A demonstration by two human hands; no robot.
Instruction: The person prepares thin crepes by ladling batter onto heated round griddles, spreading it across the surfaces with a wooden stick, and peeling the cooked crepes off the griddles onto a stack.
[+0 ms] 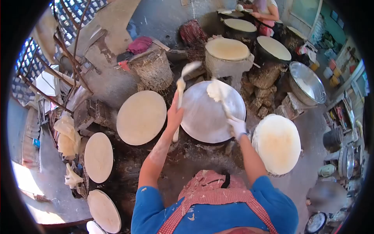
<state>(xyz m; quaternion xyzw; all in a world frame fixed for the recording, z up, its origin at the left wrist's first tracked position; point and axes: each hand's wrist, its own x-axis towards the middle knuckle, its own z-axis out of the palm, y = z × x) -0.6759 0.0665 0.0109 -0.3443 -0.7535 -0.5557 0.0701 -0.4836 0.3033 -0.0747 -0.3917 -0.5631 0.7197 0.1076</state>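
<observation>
Room abv griddle (pixel 204 124) btwn L stick (pixel 180 99) & R stick (pixel 225 109) (bread stack (pixel 276 144) blocks R side).

You can read no text, label, brand, number or sign anywhere in view.
</observation>
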